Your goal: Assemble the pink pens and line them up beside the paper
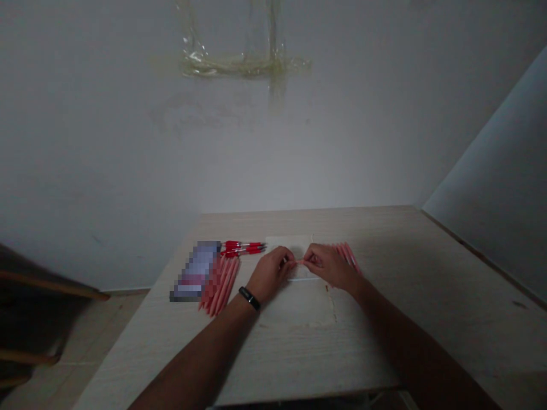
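Grain runs in faint streaks over the pale table (273,364), where a thin, pinkish-orange piece (299,261) is held just above a flat rectangular patch (294,304) with a ragged, brownish edge. The left hand (270,272) pinches one end of the piece between thumb and curled fingers; the right hand (330,264) pinches the other end the same way, the fingertips nearly meeting. What the piece is made of is too small to tell. A smooth black band (249,298) circles the left wrist.

Left of that hand lies a bundle of slim, straight pink sticks (225,287), roughly parallel, and beyond them a few red pens (244,249) with clear sections and dark, pointed tips. A slab-like phone (197,270), blurred into blocks, lies beside both. More pink rods (351,257) lie side by side, partly hidden behind the right hand. Glossy, yellowed tape (231,67) wrinkles across the matt wall (363,125).
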Demonstrator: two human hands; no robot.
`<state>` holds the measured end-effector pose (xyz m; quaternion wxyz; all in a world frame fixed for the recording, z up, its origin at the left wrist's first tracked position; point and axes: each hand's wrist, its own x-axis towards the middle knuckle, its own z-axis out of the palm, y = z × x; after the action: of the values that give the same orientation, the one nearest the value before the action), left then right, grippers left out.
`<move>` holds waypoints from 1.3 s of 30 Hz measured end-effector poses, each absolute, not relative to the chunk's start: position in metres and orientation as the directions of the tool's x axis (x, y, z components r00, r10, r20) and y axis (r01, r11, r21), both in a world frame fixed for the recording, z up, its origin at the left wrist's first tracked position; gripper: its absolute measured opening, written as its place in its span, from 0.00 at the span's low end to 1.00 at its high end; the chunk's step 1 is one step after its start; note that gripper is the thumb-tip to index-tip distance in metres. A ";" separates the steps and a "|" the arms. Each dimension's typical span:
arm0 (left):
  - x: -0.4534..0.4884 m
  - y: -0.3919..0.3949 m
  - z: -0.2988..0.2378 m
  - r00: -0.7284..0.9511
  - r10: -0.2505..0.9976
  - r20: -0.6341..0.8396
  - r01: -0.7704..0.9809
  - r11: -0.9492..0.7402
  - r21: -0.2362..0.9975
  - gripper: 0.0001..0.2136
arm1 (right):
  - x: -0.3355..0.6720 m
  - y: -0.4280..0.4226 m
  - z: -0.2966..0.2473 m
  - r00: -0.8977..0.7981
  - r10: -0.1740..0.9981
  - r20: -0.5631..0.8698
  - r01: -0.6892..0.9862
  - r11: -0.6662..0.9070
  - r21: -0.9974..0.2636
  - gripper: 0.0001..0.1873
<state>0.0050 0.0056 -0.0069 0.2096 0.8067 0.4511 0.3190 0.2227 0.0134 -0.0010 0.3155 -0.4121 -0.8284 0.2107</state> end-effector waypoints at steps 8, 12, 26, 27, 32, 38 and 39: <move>0.005 0.006 -0.006 0.436 0.833 0.339 0.563 -0.547 0.620 0.03 | 0.224 0.015 -0.005 -0.456 0.805 0.380 0.564 0.591 -0.576 0.04; 0.005 0.006 -0.007 0.447 0.825 0.345 0.552 -0.558 0.620 0.04 | 0.224 0.015 -0.005 -0.467 0.796 0.385 0.579 0.604 -0.548 0.04; 0.009 0.004 -0.009 0.454 0.832 0.318 0.559 -0.544 0.626 0.04 | 0.219 0.013 -0.005 -0.528 0.777 0.344 0.509 0.613 -0.604 0.04; 0.009 0.004 -0.009 0.459 0.830 0.317 0.549 -0.545 0.634 0.04 | 0.217 0.012 -0.006 -0.536 0.776 0.332 0.501 0.609 -0.615 0.05; 0.010 0.002 -0.007 0.447 0.835 0.320 0.523 -0.534 0.664 0.03 | 0.215 0.013 -0.009 -0.501 0.813 0.295 0.496 0.550 -0.672 0.07; 0.010 0.002 -0.005 0.445 0.835 0.324 0.518 -0.536 0.667 0.03 | 0.214 0.012 -0.009 -0.500 0.828 0.255 0.469 0.506 -0.724 0.07; 0.010 0.002 -0.005 0.444 0.836 0.323 0.519 -0.533 0.668 0.03 | 0.214 0.012 -0.009 -0.500 0.830 0.250 0.470 0.501 -0.727 0.07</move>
<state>0.0101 0.0019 -0.0048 0.2449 0.8136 0.4163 0.3236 0.2136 0.0123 -0.0093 0.3008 -0.3997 -0.8126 0.2992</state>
